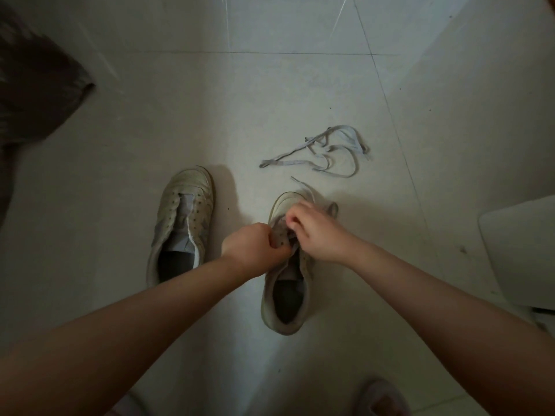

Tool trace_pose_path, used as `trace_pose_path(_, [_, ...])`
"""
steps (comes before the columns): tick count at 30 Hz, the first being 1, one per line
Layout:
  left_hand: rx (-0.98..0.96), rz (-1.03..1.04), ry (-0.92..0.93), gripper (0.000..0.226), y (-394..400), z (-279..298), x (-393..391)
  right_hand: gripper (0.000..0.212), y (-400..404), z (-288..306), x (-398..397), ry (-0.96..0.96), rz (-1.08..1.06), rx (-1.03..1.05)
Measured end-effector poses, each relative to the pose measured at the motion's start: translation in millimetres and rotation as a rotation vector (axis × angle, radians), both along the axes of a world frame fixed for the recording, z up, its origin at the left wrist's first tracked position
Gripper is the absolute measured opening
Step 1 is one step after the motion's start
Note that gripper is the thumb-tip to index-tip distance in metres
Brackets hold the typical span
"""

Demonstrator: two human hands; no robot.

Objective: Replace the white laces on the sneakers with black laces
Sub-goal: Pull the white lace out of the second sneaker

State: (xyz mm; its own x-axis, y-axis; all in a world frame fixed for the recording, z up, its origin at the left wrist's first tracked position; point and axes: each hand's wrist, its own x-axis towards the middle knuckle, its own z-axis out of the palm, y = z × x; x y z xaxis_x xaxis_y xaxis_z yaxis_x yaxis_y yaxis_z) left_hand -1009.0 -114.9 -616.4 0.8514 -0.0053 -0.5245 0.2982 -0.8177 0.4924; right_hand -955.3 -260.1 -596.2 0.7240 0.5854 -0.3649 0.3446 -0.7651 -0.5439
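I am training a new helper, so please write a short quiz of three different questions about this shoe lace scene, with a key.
1. True or false: the left sneaker has no lace in its eyelets.
2. Where does the removed white lace lie? A) inside a sneaker B) on the floor beyond the sneakers C) in the left hand
3. Fill in: both the left hand and the right hand work on the ____ sneaker.

Key: 1 true; 2 B; 3 right.
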Motion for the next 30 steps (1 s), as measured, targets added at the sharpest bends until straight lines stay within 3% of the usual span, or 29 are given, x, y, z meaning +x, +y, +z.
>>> trace_pose_path(3, [0.021,0.012,0.021,0.035,1,-1,1,0.013,-14,-5,1,0.293,-0.487,0.161])
trace_pose_path(5, [0.019,0.015,0.023,0.034,1,-2,2,0.018,-23,-8,0,0.401,-0.626,0.237])
trace_pose_path(10, [0.072,-0.024,-0.032,0.036,-3,-1,2,0.011,-15,5,2,0.365,-0.322,0.107])
trace_pose_path(15, [0.086,-0.032,-0.076,0.049,-3,1,2,0.020,-1,1,0,-0.023,-0.047,-0.172])
trace_pose_path(17, [0.099,-0.046,-0.088,0.049,-4,3,2,0.024,0,0,-1,-0.149,-0.004,-0.164])
trace_pose_path(21, [0.106,-0.081,-0.077,0.044,-5,6,3,0.022,-1,-4,0,-0.445,0.279,-0.053])
trace_pose_path(23, [0.092,-0.071,-0.069,0.045,-5,6,3,0.009,-3,-9,1,-0.535,0.321,-0.056])
trace_pose_path(25, [0.069,-0.041,-0.062,0.046,-4,5,1,0.008,-10,-9,4,-0.550,0.176,-0.017])
trace_pose_path(27, [0.058,-0.020,-0.059,0.045,-2,3,1,0.006,-22,-5,10,-0.488,-0.200,0.063])
trace_pose_path(30, [0.062,-0.012,-0.057,0.043,-4,3,1,0.006,-44,-7,19,-0.209,-0.648,-0.044])
